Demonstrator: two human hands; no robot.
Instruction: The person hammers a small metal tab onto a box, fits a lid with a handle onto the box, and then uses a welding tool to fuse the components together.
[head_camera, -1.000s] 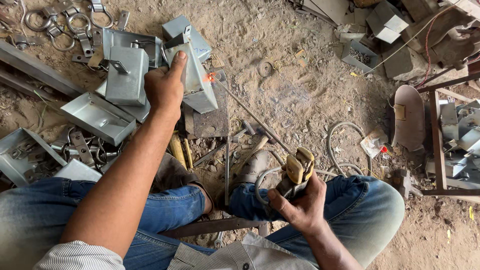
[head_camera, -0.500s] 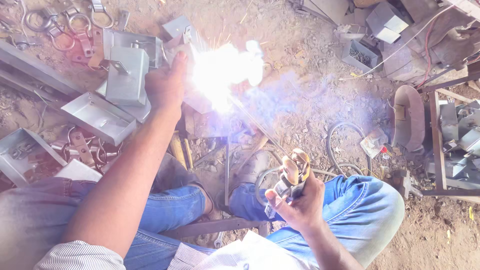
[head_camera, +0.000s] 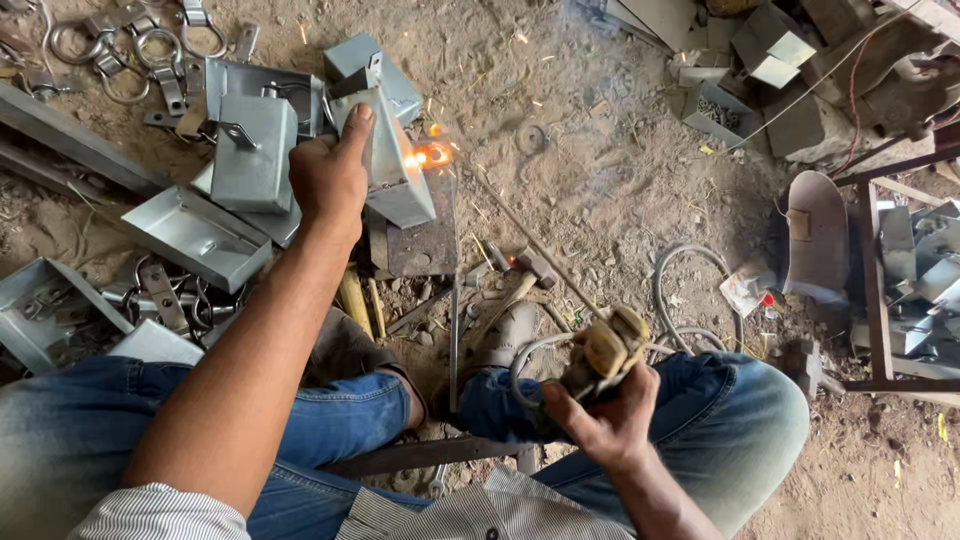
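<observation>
Dirt floor (head_camera: 620, 190) crowded; left hand (head_camera: 328, 178) steadies metal box (head_camera: 392, 160) w/ glowing edge.

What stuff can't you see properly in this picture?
Head view:
- Palm side of the left hand: turned away against the metal box.
- Welding holder: its lower part wrapped by the right hand.
- Glowing spot: glare hides the joint.
- Metal rings: cut by top edge.
</observation>
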